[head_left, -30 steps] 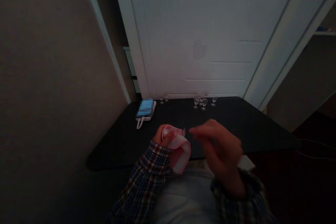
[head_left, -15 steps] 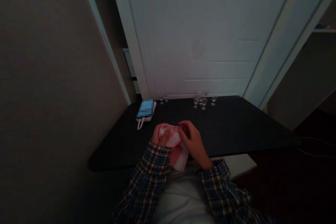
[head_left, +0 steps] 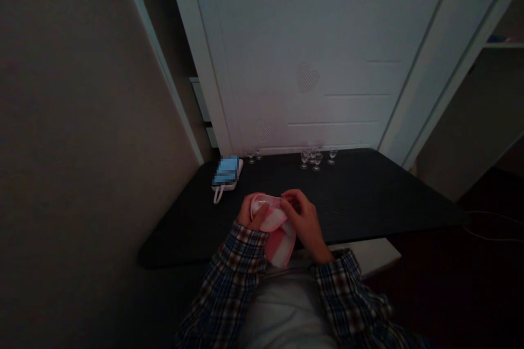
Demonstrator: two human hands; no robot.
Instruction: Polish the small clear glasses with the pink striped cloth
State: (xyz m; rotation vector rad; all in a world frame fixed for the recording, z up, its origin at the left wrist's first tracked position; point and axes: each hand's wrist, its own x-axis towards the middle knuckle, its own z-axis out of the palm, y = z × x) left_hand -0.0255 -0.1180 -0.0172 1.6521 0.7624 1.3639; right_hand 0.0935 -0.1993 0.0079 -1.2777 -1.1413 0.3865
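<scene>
A pink and white cloth (head_left: 280, 248) is bunched in my left hand (head_left: 246, 211), whose fingers and thumb are closed round it above the front of the table. Something clear and shiny, seemingly a small glass (head_left: 263, 203), shows in the folds under my left thumb. My right hand (head_left: 305, 218) pinches at the right end of this bundle, thumb and fingertips together; the cloth and fingers hide most of what they grip. The cloth's loose end hangs below both hands, in front of the table edge.
Several small stemmed glasses (head_left: 316, 162) stand along the back of the black table (head_left: 368, 191), with two more glasses (head_left: 251, 157) farther left. A white device with a blurred blue screen (head_left: 226, 170) and a strap lies at the left. A white panel (head_left: 262, 65) rises behind.
My right hand has shifted slightly right, its fingers turning at the end of the bundle. The cloth's folds have moved a little. My left hand keeps its hold.
</scene>
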